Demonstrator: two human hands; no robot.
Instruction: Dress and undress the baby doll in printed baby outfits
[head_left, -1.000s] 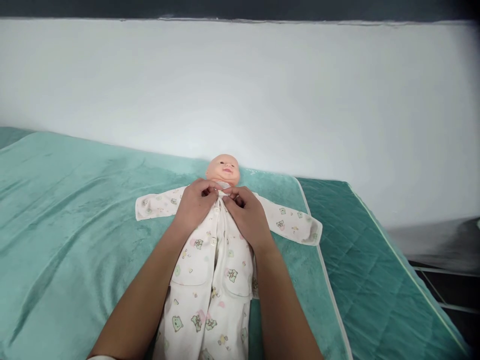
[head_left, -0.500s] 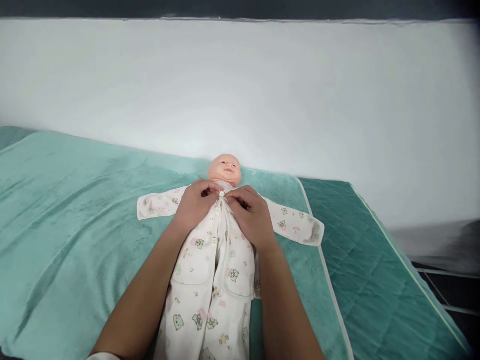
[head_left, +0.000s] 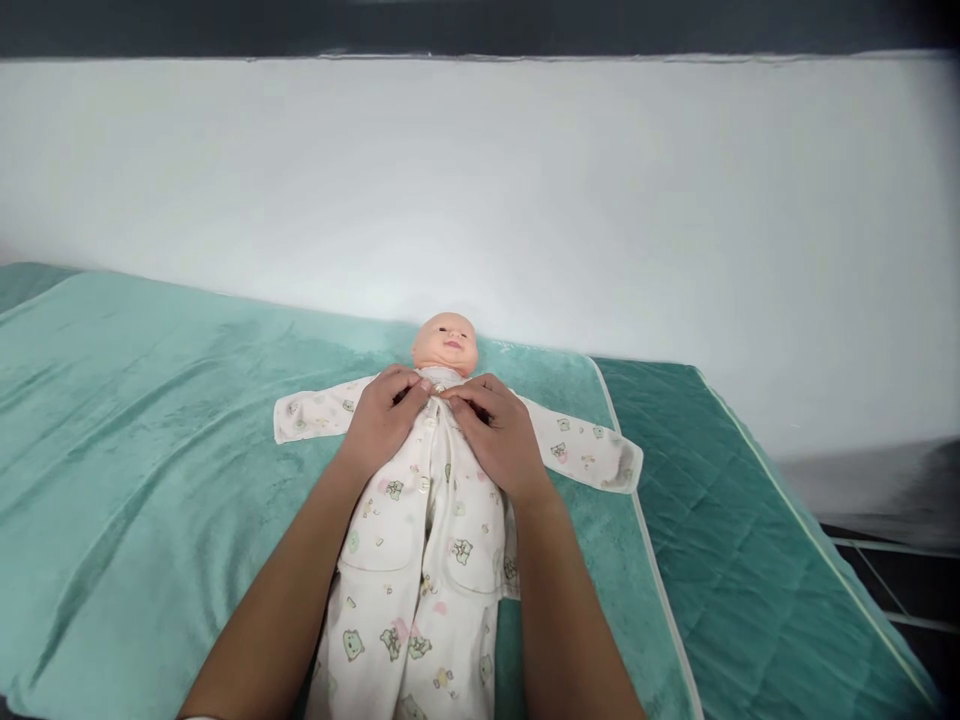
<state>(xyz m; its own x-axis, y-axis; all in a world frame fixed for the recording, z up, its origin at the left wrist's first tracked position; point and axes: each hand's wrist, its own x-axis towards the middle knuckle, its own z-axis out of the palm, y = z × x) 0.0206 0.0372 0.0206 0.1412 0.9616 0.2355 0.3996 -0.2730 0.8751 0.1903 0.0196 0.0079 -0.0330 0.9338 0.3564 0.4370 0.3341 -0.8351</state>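
A baby doll (head_left: 447, 343) lies face up on a teal blanket (head_left: 150, 420), dressed in a white printed romper (head_left: 420, 560) with its sleeves spread out to both sides. My left hand (head_left: 382, 418) and my right hand (head_left: 495, 430) rest on the doll's chest, just under its chin. Both hands pinch the romper's front edges together at the top button. The fingertips meet at the collar and hide the button there.
A white wall rises right behind the doll's head. The teal quilted mattress (head_left: 750, 530) extends to the right of the blanket, and its right edge drops to a dark floor with a metal frame (head_left: 892, 550).
Both hands stay at the collar with small finger movements. The view has shifted down slightly, and my right hand has spread a little flatter over the chest.
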